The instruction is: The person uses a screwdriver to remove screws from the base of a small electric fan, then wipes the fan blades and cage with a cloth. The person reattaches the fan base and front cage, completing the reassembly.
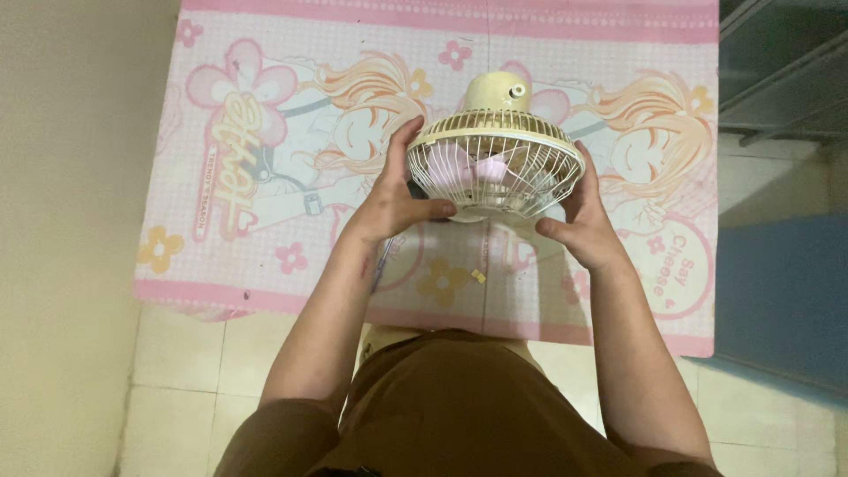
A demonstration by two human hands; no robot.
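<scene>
Fan [495,155], small, cream-coloured, with a round wire grille and pink blades inside, is being held up between both hands above a pink cartoon-printed mat [265,221] lying on the tiled floor [177,371]. Left hand [397,199] is gripping the grille's left rim, thumb curling underneath. Right hand [587,225] is pressing against the right rim, fingers wrapping behind it. Two tiny yellow bits [478,276] are lying on the mat below.
</scene>
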